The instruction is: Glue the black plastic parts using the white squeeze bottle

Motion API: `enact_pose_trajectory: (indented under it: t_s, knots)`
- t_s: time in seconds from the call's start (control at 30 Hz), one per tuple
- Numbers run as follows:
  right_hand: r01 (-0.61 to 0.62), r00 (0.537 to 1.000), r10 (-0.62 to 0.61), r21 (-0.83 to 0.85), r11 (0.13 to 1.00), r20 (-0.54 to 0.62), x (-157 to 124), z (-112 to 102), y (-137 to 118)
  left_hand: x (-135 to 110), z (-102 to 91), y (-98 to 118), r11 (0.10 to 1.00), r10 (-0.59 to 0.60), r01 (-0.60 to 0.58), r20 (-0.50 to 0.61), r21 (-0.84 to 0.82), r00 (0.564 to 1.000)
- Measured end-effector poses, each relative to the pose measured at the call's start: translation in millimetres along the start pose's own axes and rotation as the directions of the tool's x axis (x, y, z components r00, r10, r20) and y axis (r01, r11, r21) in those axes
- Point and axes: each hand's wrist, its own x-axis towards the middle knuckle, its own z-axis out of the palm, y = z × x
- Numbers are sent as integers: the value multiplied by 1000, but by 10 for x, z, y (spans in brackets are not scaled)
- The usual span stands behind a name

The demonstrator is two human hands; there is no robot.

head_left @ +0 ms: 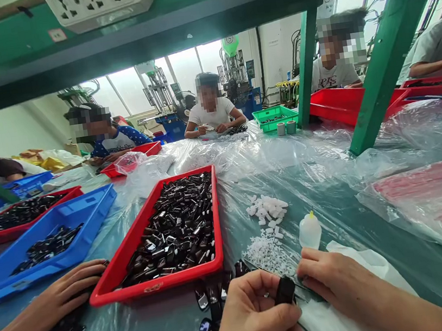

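Observation:
My left hand (258, 313) grips a small glossy black plastic piece (284, 290) between thumb and fingers, low in the middle. Close to its right, my right hand (331, 276) has its fingers pinched around a thin dark tool, mostly hidden; its kind is unclear. Loose black pieces (207, 329) lie on the sheet just left of my left hand. Beyond my hands are a heap of tiny white bits (266, 252) and a pile of larger white pieces (267, 208). A squeeze bottle with a yellow tip (309, 230) stands behind my right hand, with white cloth or paper (366, 263) beside it.
A red tray (218, 215) full of black pieces stands ahead-left, near a blue tray (105, 195). Another person's hand (71, 288) rests over black pieces at left. Several people sit across the plastic-covered table. Green posts (378, 55) and an overhead beam with a power strip (99, 4) frame the space.

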Motion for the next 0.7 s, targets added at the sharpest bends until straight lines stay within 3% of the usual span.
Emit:
enact_pose_trajectory:
  t_s: [0.1, 0.3, 0.37, 0.43, 0.5, 0.7]
  knots:
    - [-28, 999, 29, 27, 999, -35, -1, 64, 17, -4, 13, 11, 1000, -21, 21, -9, 11, 1000]
    - [-44, 992, 76, 274, 961, -105, -55, -142, -125, -10, 24, 8, 1000, -16, 16, 13, 18, 1000]
    - [-76, 986, 142, 534, 842, -83, -50, -179, -167, -17, 29, 1, 1000, -16, 15, 19, 20, 1000]
    - [-87, 975, 213, 782, 618, -59, -34, -179, -192, -27, 36, -6, 1000, -17, 16, 27, 22, 999]
    - [-56, 968, 243, 880, 472, -69, -20, -166, -209, -35, 42, -11, 999, -23, 22, 34, 31, 999]
    - [42, 968, 194, 862, 506, -160, -54, -160, -236, -29, 42, -36, 998, -28, 26, 38, 54, 999]
